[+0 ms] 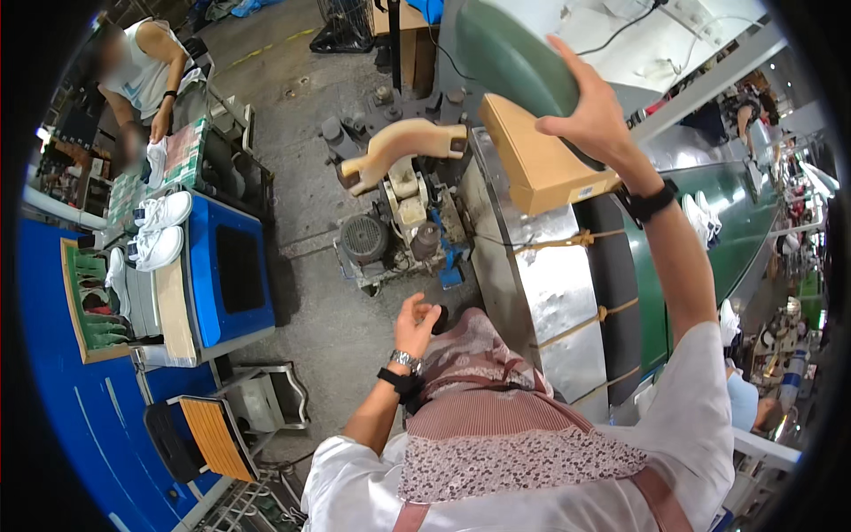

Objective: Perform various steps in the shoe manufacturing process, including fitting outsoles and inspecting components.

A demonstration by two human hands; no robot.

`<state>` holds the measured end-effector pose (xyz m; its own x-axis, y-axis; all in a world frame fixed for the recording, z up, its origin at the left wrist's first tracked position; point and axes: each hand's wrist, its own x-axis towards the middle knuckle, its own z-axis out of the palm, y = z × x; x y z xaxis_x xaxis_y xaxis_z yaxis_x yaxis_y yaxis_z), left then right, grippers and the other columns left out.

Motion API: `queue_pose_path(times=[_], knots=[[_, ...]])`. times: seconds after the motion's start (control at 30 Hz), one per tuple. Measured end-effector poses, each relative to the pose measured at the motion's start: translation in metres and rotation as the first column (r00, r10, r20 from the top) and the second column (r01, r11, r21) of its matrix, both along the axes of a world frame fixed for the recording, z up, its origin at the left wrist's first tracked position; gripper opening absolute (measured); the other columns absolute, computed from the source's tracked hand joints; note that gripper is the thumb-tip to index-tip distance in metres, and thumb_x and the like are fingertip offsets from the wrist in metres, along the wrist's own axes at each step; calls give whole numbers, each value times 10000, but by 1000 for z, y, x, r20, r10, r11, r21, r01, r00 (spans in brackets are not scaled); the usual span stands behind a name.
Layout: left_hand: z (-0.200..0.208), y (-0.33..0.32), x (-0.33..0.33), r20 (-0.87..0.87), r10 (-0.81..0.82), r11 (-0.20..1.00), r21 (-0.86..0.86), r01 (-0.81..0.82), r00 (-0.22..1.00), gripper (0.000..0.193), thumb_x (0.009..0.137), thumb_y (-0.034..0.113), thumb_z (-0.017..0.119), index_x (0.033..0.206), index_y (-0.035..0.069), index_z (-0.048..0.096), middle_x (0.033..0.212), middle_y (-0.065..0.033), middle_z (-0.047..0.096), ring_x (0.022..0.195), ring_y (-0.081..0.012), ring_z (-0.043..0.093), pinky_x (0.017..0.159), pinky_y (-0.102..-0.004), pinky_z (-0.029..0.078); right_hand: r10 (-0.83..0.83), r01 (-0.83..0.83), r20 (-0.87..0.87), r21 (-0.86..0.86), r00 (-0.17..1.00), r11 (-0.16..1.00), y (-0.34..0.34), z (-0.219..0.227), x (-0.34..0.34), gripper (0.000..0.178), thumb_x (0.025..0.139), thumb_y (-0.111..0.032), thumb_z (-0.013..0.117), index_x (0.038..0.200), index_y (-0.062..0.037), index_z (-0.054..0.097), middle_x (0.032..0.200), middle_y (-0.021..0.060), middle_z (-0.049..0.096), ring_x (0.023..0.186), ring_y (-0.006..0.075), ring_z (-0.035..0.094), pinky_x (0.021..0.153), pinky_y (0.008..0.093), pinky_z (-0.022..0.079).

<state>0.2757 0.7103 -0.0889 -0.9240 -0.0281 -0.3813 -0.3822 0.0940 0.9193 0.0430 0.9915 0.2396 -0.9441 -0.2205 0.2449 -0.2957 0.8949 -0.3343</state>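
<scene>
My right hand [589,120] is raised at the upper right with thumb and index finger spread wide. It lies against the edge of a rounded dark green panel [510,58], just above a brown cardboard box [541,164]; its other fingers are hidden. My left hand [415,328] hangs in front of my patterned apron [514,434], fingers loosely bent and apart, with nothing visible in it. A small black shape shows beside its fingertips. Beyond it on the floor stands a machine with a motor [364,238] and a curved tan guard [403,146].
A metal-clad bench [554,293] tied with cord runs along my right, beside a green surface [674,257] with white shoes. At left are a blue cabinet [232,266] with white sneakers [161,229], a slatted chair [215,434] and a seated person [160,53] holding a white shoe.
</scene>
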Motion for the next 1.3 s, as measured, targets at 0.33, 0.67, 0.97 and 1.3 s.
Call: queue_pose_path(times=[0.33,0.67,0.97,1.3], knots=[[16,-4,-7,-30,-142,990,21,143,989,534,869,303,763,1283,20,578,992,-99,725,924,-197,694,776,-340,548,148,-148,60,-5,987,989,8,-29,1,944,649,-241,778,1516,-181,409,1389,227,517,1093,413,571,992,446,459],[25,0,-8,-15,-213,975,55,213,977,482,883,269,753,1266,23,595,996,-70,723,903,-176,683,779,-335,535,121,-244,-616,-120,778,962,-3,-23,6,905,654,-256,793,1487,-161,451,1332,219,561,1121,409,562,993,418,461],[89,35,-57,-169,-385,825,377,420,907,461,930,199,711,1323,17,555,1105,-57,678,993,-138,637,869,-298,514,167,508,540,-838,825,202,22,-74,119,802,765,-366,664,1446,-9,438,1209,133,624,1075,183,619,862,280,508],[193,160,-81,-128,-575,301,885,354,808,595,993,539,480,1293,35,577,1231,-109,656,1094,-263,621,939,-430,492,145,316,283,-786,948,-532,-23,-114,329,802,725,-439,646,1341,49,488,1069,192,593,828,239,594,785,315,513]])
